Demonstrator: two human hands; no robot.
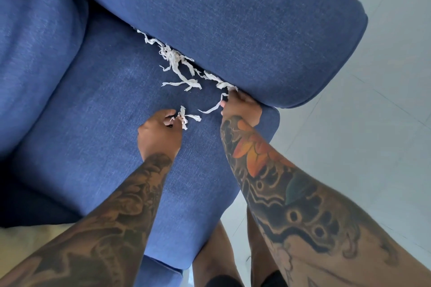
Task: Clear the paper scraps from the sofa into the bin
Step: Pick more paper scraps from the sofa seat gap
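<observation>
A: What is the left hand (161,131) doing?

B: It sits low on the seat cushion (98,123) of the blue sofa (233,7), fingers curled inward, thumb and fingertips pinched on a small knotted bundle of white paper scraps (185,118). The loose ends of that bundle stick out just past its fingertips, toward the other hand.

A: And the right hand (240,109)?

B: It is further forward and to the right of the left one, pressed up against the base of the armrest (256,42). Its fingers are closed on a long paper strip (213,107) that trails down from its fingertips onto the cushion, in the space between the two hands. Its fingertips also touch the end of the scrap line (221,82) that lies in the seam.

A: Where is the rest of the paper?

B: Beyond both hands. A tangled clump (172,57) lies well ahead of the left hand, tucked along the crease where cushion meets armrest, with thin pieces running on further up the crease. A twisted strip (186,82) lies flat on the cushion between that clump and the hands, nearer the right hand than the left.

A: Anything else in view?

B: Both forearms are bare and tattooed, the right forearm (279,182) carrying an orange flower. Pale floor tiles (373,147) lie to the right of the right arm, and the person's legs show below the cushion's front edge, between the two arms
</observation>
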